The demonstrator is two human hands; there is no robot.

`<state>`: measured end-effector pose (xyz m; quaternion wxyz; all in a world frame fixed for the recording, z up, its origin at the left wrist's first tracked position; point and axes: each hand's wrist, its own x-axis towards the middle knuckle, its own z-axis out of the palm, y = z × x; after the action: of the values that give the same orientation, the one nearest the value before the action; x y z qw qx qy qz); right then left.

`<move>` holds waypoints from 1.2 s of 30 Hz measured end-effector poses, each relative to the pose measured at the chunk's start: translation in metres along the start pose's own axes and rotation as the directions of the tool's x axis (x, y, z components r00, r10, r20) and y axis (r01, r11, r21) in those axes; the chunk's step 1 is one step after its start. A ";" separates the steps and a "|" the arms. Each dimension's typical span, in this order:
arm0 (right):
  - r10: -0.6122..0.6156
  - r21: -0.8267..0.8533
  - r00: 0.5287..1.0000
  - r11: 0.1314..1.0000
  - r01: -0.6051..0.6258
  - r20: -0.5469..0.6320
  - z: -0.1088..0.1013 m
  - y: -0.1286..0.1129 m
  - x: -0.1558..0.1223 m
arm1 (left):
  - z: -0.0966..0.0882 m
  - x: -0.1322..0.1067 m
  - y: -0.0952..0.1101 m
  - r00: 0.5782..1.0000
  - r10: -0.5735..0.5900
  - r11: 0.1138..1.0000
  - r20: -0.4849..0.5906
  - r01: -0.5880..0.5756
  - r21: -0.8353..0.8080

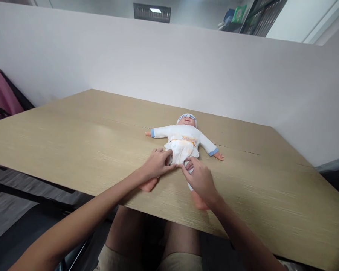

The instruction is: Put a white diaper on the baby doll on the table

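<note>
A baby doll [183, 130] lies on its back on the table, arms spread, head away from me. It wears a white top with blue cuffs and a white cap with blue lettering. A white diaper [182, 150] with an orange-patterned waistband covers its lower belly and crotch. My left hand [159, 163] is closed, thumb and fingers pinching the diaper's lower left edge. Across from it, my right hand [199, 175] pinches the lower right edge, the two thumbs nearly meeting at the crotch. The doll's legs are partly hidden by my hands; both feet show.
The wooden table [87, 146] reaches back to a low white partition wall [158, 64]. A chair with a pink cloth [2, 90] stands at the far left. A dark seat [22, 233] is at the lower left, and my knees are under the table's front edge.
</note>
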<state>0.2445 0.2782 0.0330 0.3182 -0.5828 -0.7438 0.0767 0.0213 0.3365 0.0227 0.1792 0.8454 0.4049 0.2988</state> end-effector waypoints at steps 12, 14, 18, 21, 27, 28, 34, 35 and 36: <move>-0.064 -0.022 0.996 0.998 0.063 -0.061 0.022 0.008 0.012 | -0.003 0.019 -0.029 0.993 0.116 0.966 0.002 -0.112 -0.231; -0.061 0.003 0.997 0.998 0.061 -0.055 0.020 0.007 0.011 | -0.003 0.016 -0.029 0.994 0.110 0.966 -0.013 -0.110 -0.234; -0.057 0.032 0.998 0.998 0.058 -0.039 0.018 0.006 0.009 | -0.002 0.014 -0.029 0.992 0.124 0.969 0.004 -0.120 -0.215; -0.047 0.037 0.998 0.998 0.048 -0.032 0.017 0.006 0.008 | -0.004 0.016 -0.027 0.992 0.122 0.967 0.032 -0.111 -0.229; -0.008 0.033 1.000 0.999 0.009 -0.014 0.018 0.007 0.008 | -0.008 0.018 -0.022 0.993 0.086 0.969 0.080 -0.065 -0.239; 0.002 0.038 1.000 0.999 -0.001 -0.017 0.018 0.007 0.008 | -0.007 0.017 -0.022 0.995 0.066 0.968 0.076 -0.046 -0.246; 0.138 0.179 0.987 0.976 -0.121 -0.084 0.023 0.007 0.012 | -0.001 0.015 -0.027 0.998 -0.060 0.936 -0.001 0.056 -0.348; 0.168 0.224 0.981 0.964 -0.144 -0.093 0.023 0.007 0.012 | 0.000 0.016 -0.028 0.997 -0.083 0.916 -0.013 0.071 -0.394; 0.196 0.271 0.976 0.949 -0.164 -0.097 0.023 0.007 0.013 | 0.002 0.016 -0.030 0.994 -0.108 0.891 -0.018 0.089 -0.445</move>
<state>0.2361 0.2982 0.0170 0.4291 -0.6048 -0.6498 0.1669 0.0132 0.3669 0.0109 0.3733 0.7543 0.3721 0.3915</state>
